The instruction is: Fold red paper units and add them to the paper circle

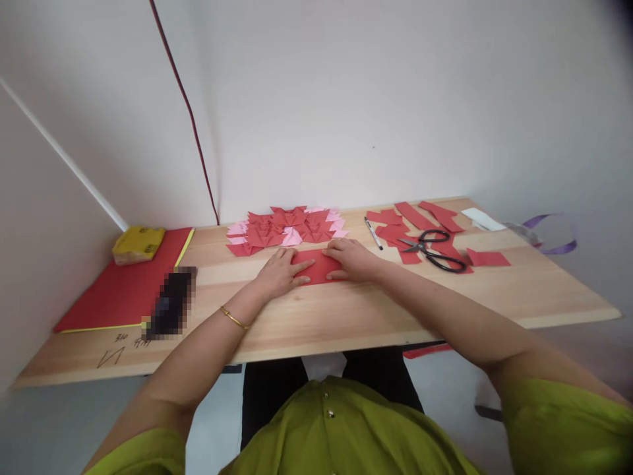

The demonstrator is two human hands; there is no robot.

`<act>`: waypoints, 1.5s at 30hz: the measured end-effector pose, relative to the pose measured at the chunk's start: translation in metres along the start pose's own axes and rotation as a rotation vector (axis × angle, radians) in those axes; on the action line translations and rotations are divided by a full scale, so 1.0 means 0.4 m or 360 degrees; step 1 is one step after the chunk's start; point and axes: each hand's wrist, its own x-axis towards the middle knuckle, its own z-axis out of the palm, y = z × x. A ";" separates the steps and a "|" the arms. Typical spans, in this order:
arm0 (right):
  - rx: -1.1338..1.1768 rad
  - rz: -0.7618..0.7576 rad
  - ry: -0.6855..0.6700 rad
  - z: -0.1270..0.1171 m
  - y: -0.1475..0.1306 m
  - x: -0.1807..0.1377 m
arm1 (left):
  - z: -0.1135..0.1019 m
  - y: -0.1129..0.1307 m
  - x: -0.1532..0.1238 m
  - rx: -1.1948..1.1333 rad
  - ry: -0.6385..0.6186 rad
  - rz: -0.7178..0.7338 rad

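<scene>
A small rectangular piece of red paper [319, 266] lies on the wooden table in front of me. My left hand [281, 274] rests on its left end, with thumb and fingers spread apart. At the right end, my right hand [355, 261] presses down with its thumb apart from the fingers, which bend near the far edge. Both hands look open and laid on the paper rather than closed around it. Just beyond them stands a cluster of folded red and pink paper pieces [267, 227]. Parts of the red paper are hidden under my hands.
Black-handled scissors [421, 247] lie on red paper scraps [393, 234] at the right, near a pen [374, 233]. White paper [483, 219] is farther right. A yellow package [139, 245] sits on large red sheets [113, 290] at the left, beside a pixelated dark object [171, 303].
</scene>
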 end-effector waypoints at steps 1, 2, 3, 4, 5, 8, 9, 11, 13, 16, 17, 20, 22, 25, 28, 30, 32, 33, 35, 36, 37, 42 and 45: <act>0.0012 -0.0018 -0.0009 0.000 0.004 -0.001 | 0.000 0.000 -0.004 -0.0014 0.0000 0.0004; 0.0025 -0.0040 -0.0018 -0.001 0.008 -0.001 | -0.001 0.001 -0.008 -0.0027 -0.0005 0.0008; 0.0038 -0.0065 -0.0027 -0.001 0.012 -0.002 | -0.002 0.001 -0.013 -0.0038 -0.0013 0.0013; 0.0050 -0.0090 -0.0036 -0.003 0.015 -0.002 | -0.004 0.001 -0.017 -0.0046 -0.0022 0.0021; 0.0060 -0.0111 -0.0044 -0.004 0.017 -0.002 | -0.006 0.001 -0.020 -0.0051 -0.0030 0.0031; 0.0065 -0.0147 -0.0064 -0.008 0.022 -0.003 | -0.012 0.003 -0.028 -0.0025 -0.0044 0.0084; 0.0061 -0.0152 -0.0073 -0.009 0.022 -0.003 | -0.015 0.004 -0.029 0.0002 -0.0045 0.0105; 0.0053 -0.0156 -0.0086 -0.011 0.022 -0.004 | -0.020 0.009 -0.030 0.0078 -0.0051 0.0134; 0.0046 -0.0155 -0.0093 -0.009 0.021 -0.005 | -0.027 0.017 -0.028 0.0170 -0.0060 0.0145; 0.0042 -0.0150 -0.0090 -0.005 0.023 -0.007 | -0.042 0.028 -0.023 0.0283 -0.0058 0.0206; 0.0045 -0.0150 -0.0087 -0.003 0.024 -0.007 | -0.046 0.031 -0.020 0.0297 -0.0067 0.0255; 0.0068 -0.0144 -0.0081 0.000 0.028 -0.008 | -0.055 0.038 -0.014 0.0270 -0.0177 0.0404; 0.0084 -0.0137 -0.0078 0.000 0.028 -0.008 | -0.055 0.041 -0.011 0.0247 -0.0264 0.0435; 0.0084 -0.0133 -0.0078 -0.001 0.027 -0.008 | -0.054 0.044 -0.009 0.0227 -0.0303 0.0412; 0.0073 -0.0126 -0.0081 0.000 0.026 -0.006 | -0.055 0.049 -0.006 0.0194 -0.0314 0.0393; 0.0069 -0.0124 -0.0082 0.000 0.027 -0.005 | -0.059 0.053 -0.006 0.0180 -0.0329 0.0388; 0.0070 -0.0129 -0.0084 0.001 0.028 -0.005 | -0.062 0.055 -0.008 0.0189 -0.0337 0.0389; 0.0072 -0.0132 -0.0087 0.002 0.029 -0.005 | -0.064 0.054 -0.011 0.0201 -0.0337 0.0391; 0.0075 -0.0131 -0.0094 0.002 0.030 -0.005 | -0.065 0.049 -0.022 0.0226 -0.0327 0.0400; 0.0075 -0.0128 -0.0096 0.002 0.030 -0.005 | -0.065 0.044 -0.030 0.0230 -0.0316 0.0402; 0.0075 -0.0125 -0.0097 0.001 0.030 -0.006 | -0.065 0.037 -0.039 0.0228 -0.0302 0.0402; 0.0073 -0.0113 -0.0099 0.001 0.030 -0.007 | -0.068 -0.001 -0.103 0.0221 -0.0268 0.0375; 0.0083 -0.0103 -0.0091 0.003 0.030 -0.004 | -0.071 -0.010 -0.139 0.0189 -0.0246 0.0328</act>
